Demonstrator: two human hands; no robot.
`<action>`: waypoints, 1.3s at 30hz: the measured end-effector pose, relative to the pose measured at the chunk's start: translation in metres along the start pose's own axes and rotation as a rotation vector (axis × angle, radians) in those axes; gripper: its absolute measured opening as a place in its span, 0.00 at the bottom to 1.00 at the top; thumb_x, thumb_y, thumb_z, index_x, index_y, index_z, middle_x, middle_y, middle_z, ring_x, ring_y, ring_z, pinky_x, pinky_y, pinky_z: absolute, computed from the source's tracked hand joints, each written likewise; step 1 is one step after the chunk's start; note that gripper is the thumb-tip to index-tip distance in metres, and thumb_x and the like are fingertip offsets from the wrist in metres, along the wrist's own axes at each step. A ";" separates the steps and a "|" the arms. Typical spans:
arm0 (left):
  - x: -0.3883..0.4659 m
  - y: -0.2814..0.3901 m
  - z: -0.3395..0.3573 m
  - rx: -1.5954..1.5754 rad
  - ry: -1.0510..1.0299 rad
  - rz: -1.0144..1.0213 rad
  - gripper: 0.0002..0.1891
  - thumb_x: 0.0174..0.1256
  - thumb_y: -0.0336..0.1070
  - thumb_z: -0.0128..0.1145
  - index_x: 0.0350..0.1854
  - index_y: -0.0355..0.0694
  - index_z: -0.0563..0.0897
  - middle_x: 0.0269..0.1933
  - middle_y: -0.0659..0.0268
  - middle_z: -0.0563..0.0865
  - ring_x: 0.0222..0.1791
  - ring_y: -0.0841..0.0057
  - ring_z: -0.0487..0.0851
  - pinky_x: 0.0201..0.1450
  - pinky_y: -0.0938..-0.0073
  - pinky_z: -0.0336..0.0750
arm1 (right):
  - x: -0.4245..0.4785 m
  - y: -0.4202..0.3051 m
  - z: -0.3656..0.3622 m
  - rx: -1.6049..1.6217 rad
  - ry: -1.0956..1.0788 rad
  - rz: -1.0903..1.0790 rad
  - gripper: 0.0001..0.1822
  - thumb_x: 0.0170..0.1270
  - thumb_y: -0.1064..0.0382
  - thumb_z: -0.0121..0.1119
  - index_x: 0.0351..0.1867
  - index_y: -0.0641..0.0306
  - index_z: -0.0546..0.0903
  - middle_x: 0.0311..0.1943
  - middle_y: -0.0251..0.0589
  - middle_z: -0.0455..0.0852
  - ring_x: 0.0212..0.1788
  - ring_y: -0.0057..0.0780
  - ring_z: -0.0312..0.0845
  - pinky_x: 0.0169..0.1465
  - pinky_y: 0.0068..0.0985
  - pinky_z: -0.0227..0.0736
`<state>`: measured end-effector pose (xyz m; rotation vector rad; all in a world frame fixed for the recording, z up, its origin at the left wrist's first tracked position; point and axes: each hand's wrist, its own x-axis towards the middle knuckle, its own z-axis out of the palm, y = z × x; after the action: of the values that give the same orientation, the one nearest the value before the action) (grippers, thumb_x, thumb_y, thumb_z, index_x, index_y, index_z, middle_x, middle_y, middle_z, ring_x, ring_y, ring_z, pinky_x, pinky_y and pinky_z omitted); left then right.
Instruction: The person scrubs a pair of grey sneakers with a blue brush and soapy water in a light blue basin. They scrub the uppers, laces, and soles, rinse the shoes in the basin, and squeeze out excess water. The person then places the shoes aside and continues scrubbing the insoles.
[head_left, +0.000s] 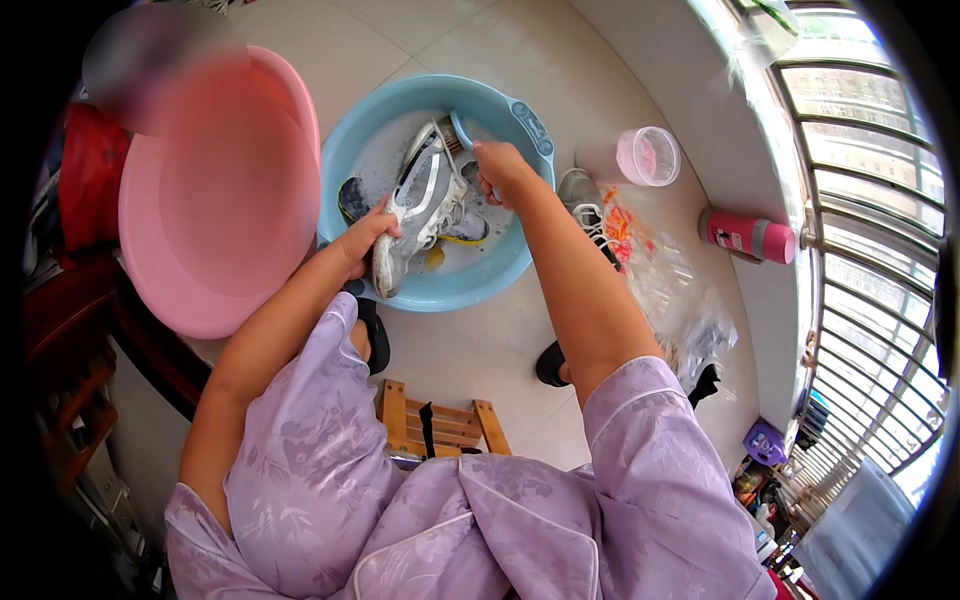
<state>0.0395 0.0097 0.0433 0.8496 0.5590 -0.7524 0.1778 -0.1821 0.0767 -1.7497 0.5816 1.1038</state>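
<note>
Over a blue plastic basin (442, 300) of sudsy water, my left hand (366, 236) grips a grey and white sneaker (427, 195) near its toe end. My right hand (499, 174) is closed round the handle of a blue scrubbing brush (460, 129), whose bristles meet the heel end of the sneaker. Dark insoles with yellow edges, one of them an insole (466, 229) right of the sneaker, lie in the suds. A small yellow object (434, 259) is in the water near the basin's front.
A pink basin (217, 202) stands at the left. Right of the blue basin are another sneaker (582, 196), a clear plastic container (649, 156), plastic bags (675, 292) and a pink bottle (742, 236) by the wall. A wooden stool (442, 424) stands close in front of me.
</note>
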 end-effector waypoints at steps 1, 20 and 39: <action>-0.003 0.003 -0.003 -0.030 -0.008 -0.002 0.39 0.45 0.32 0.50 0.68 0.50 0.59 0.52 0.61 0.75 0.49 0.69 0.76 0.53 0.65 0.72 | -0.004 0.004 0.007 0.017 0.011 -0.057 0.23 0.67 0.57 0.43 0.63 0.56 0.69 0.17 0.35 0.70 0.14 0.24 0.64 0.18 0.28 0.61; 0.083 0.063 0.002 0.837 0.555 0.410 0.41 0.45 0.59 0.66 0.51 0.24 0.75 0.50 0.45 0.80 0.51 0.61 0.79 0.54 0.67 0.71 | -0.029 0.074 0.032 0.468 -0.044 -0.075 0.17 0.67 0.47 0.48 0.45 0.56 0.72 0.15 0.30 0.65 0.13 0.20 0.60 0.17 0.24 0.56; -0.010 0.060 0.007 0.896 0.446 0.984 0.50 0.40 0.42 0.75 0.62 0.33 0.53 0.57 0.47 0.65 0.59 0.58 0.68 0.60 0.63 0.67 | -0.110 0.054 0.037 -0.035 0.374 -1.052 0.20 0.65 0.62 0.54 0.59 0.61 0.74 0.23 0.40 0.77 0.21 0.23 0.71 0.28 0.24 0.70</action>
<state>0.0805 0.0342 0.0818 1.9489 0.0948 0.1656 0.0677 -0.1821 0.1423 -1.9063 -0.1841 0.0526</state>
